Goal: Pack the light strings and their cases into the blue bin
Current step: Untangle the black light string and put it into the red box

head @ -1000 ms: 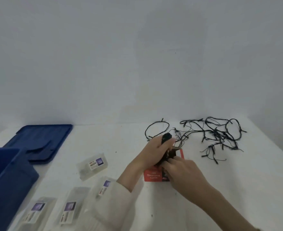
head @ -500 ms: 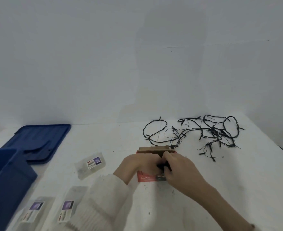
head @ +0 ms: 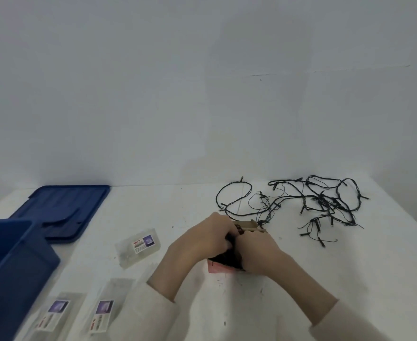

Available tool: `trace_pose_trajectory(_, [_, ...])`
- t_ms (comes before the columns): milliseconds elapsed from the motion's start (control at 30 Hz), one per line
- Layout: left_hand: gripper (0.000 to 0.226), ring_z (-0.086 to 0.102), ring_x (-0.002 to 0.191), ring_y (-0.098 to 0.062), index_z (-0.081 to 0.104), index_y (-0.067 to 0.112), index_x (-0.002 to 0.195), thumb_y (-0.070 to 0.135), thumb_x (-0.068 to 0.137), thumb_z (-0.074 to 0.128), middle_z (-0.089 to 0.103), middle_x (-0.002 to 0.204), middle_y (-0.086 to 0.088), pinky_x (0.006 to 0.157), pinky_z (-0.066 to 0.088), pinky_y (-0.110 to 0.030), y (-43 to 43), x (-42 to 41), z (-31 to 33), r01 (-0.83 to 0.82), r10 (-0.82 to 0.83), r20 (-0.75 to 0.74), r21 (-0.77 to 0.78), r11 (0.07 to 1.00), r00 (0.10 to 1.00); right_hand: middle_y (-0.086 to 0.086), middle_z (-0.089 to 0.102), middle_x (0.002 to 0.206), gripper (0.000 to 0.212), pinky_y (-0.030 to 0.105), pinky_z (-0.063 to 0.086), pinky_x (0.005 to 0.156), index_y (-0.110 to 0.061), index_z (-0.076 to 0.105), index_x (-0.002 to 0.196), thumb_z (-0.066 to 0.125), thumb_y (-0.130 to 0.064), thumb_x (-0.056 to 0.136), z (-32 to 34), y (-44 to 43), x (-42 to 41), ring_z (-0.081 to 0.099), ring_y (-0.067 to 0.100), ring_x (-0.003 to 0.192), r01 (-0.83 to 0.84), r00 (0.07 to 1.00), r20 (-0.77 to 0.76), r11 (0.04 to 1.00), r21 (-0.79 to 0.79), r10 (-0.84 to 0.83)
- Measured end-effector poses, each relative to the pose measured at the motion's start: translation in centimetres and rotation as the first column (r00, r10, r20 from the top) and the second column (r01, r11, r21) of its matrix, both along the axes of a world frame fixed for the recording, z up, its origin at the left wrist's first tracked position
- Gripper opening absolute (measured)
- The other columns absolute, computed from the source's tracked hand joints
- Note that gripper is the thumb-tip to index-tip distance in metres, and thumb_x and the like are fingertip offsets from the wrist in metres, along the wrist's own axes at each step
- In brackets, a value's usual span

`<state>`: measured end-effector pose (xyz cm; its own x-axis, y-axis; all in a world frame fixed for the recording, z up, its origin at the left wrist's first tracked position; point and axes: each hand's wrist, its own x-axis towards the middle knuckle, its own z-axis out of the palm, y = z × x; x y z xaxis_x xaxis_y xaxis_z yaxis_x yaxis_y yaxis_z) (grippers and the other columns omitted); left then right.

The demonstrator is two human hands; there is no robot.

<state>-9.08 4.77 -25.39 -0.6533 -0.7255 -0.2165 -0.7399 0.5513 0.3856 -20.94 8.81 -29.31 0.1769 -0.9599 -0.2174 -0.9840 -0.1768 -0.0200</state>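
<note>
Both hands meet over a small red cardboard box (head: 217, 269) at the table's middle. My left hand (head: 202, 242) grips the box's left side and a dark bundle of cord in it. My right hand (head: 256, 249) curls round the dark bundle and the box's right side. A black light string (head: 308, 203) trails from the box's far end and lies tangled at the back right. Three clear plastic cases lie at the left: one (head: 138, 246) near my left hand, two (head: 55, 313) (head: 109, 308) at the front. The blue bin (head: 10, 264) stands at the far left.
The bin's blue lid (head: 62, 210) lies flat behind the bin, by the wall. The white table (head: 350, 279) meets a plain grey wall at the back; its right edge shows at the far right.
The hands have come toward me with the box and closed together over it. The dark battery pack held up before is now down in the box between the hands.
</note>
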Motion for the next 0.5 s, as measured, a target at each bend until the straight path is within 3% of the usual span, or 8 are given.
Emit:
trace_pose_trajectory(67, [0.034, 0.058, 0.092, -0.021, 0.068, 0.014, 0.108, 0.000, 0.086, 0.047, 0.065, 0.105, -0.005, 0.068, 0.047, -0.022, 0.0, 0.6, 0.2, -0.048, 0.045, -0.076, -0.039, 0.998, 0.996, 0.014, 0.063, 0.112, 0.026, 0.028, 0.035, 0.071, -0.007, 0.061, 0.109, 0.045, -0.010, 0.089, 0.4, -0.4, -0.2, 0.059, 0.031, 0.104, 0.004, 1.000, 0.020, 0.999, 0.043, -0.005])
trace_pose_trajectory(100, [0.033, 0.058, 0.095, -0.021, 0.067, 0.014, 0.107, 0.001, 0.086, 0.046, 0.065, 0.106, -0.005, 0.074, 0.049, -0.027, 0.1, 0.8, 0.1, -0.033, 0.029, -0.082, -0.046, 0.998, 0.996, 0.015, 0.063, 0.111, 0.026, 0.028, 0.035, 0.069, -0.006, 0.061, 0.108, 0.045, -0.009, 0.088, 0.6, -0.6, -0.2, 0.060, 0.031, 0.102, 0.000, 0.999, 0.032, 0.998, 0.069, -0.002])
trace_pose_trajectory(200, [0.020, 0.055, 0.083, -0.025, 0.062, 0.002, 0.093, 0.010, 0.089, 0.043, 0.062, 0.090, -0.009, 0.069, 0.042, -0.032, 0.7, 1.1, -1.0, 0.054, -0.059, 0.069, 0.067, 0.996, 0.996, 0.019, 0.065, 0.103, 0.026, 0.025, 0.035, 0.055, -0.001, 0.065, 0.100, 0.046, -0.001, 0.084, 1.1, -0.9, -0.7, 0.057, 0.028, 0.082, -0.024, 0.993, 0.120, 0.986, 0.163, 0.004])
trace_pose_trajectory(300, [0.035, 0.057, 0.099, -0.032, 0.060, 0.004, 0.107, 0.025, 0.096, 0.034, 0.062, 0.106, -0.016, 0.085, 0.045, -0.038, 1.2, 0.4, -2.4, 0.040, -0.094, 0.250, 0.214, 0.976, 0.964, 0.013, 0.066, 0.101, 0.036, 0.018, 0.039, 0.055, -0.006, 0.071, 0.099, 0.044, 0.006, 0.080, 1.7, -0.9, -1.8, 0.054, 0.021, 0.077, -0.023, 0.964, 0.264, 0.976, 0.215, -0.035])
trace_pose_trajectory(367, [0.043, 0.054, 0.097, -0.031, 0.058, 0.008, 0.110, 0.036, 0.097, 0.028, 0.058, 0.103, -0.014, 0.086, 0.043, -0.040, 1.3, -0.4, -2.8, 0.006, -0.082, 0.317, 0.233, 0.972, 0.945, 0.006, 0.067, 0.104, 0.039, 0.018, 0.045, 0.064, -0.013, 0.073, 0.100, 0.044, 0.006, 0.082, 2.2, -0.6, -2.5, 0.057, 0.017, 0.078, 0.018, 0.928, 0.366, 0.989, 0.143, -0.070])
trace_pose_trajectory(500, [0.036, 0.047, 0.076, -0.021, 0.050, 0.017, 0.085, 0.047, 0.094, 0.034, 0.050, 0.077, -0.002, 0.072, 0.039, -0.029, 1.4, -1.8, -2.5, 0.068, -0.142, 0.327, 0.225, 0.972, 0.934, 0.001, 0.069, 0.091, 0.034, 0.025, 0.049, 0.069, -0.016, 0.075, 0.090, 0.046, 0.000, 0.083, 2.4, 0.0, -3.1, 0.059, 0.016, 0.075, 0.129, 0.847, 0.529, 0.987, -0.099, -0.057])
